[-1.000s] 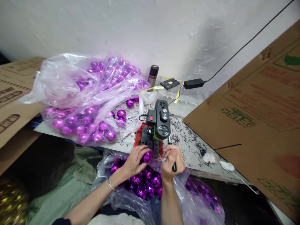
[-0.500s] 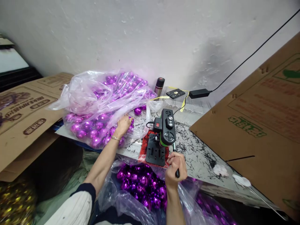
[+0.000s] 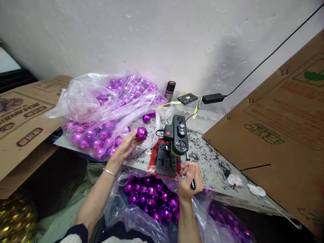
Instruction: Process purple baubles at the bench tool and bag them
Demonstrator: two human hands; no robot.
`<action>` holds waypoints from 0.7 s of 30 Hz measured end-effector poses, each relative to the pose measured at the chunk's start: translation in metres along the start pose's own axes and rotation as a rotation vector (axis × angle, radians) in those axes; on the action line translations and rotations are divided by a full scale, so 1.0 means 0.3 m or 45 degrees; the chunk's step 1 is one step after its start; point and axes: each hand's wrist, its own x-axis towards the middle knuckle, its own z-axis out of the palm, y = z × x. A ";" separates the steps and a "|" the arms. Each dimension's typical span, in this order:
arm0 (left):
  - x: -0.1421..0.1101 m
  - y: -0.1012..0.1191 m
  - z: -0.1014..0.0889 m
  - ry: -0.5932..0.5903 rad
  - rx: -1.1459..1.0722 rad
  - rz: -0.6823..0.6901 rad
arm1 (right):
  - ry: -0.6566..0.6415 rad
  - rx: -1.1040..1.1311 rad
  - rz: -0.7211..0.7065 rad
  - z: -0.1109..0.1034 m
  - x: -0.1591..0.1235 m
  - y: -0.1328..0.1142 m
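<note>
My left hand (image 3: 126, 145) holds a shiny purple faceted ball (image 3: 141, 133) at its fingertips, just in front of a clear plastic bag of purple balls (image 3: 106, 108) on the table. My right hand (image 3: 190, 178) is closed around the black lever handle (image 3: 191, 180) of a small black and green bench drill (image 3: 177, 136). The drill stands on a black base plate (image 3: 165, 163) over a red mat. Below both hands an open plastic bag (image 3: 152, 199) holds several more purple balls.
A large cardboard sheet (image 3: 278, 128) leans at the right; flattened cartons (image 3: 22, 114) lie at the left. A dark bottle (image 3: 170, 90), a phone (image 3: 187, 98) and a power adapter (image 3: 212, 98) sit by the wall. Black shavings cover the table (image 3: 212, 162). White wads (image 3: 234, 180) lie near its front edge.
My left hand dropped the earlier ball, reached into the bag on the table, and now comes back toward the drill holding a new purple ball. My right hand stayed on the lever.
</note>
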 end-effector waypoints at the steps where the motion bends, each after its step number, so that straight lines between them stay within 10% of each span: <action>1: -0.042 -0.028 0.012 -0.006 -0.085 -0.040 | 0.017 -0.001 0.011 0.005 0.013 -0.009; 11: -0.170 -0.372 0.252 -0.023 0.404 0.118 | -0.050 -0.039 0.043 0.001 0.066 -0.045; 21: -0.155 -0.418 0.267 -0.122 0.957 0.624 | -0.104 -0.113 -0.011 -0.015 0.037 -0.027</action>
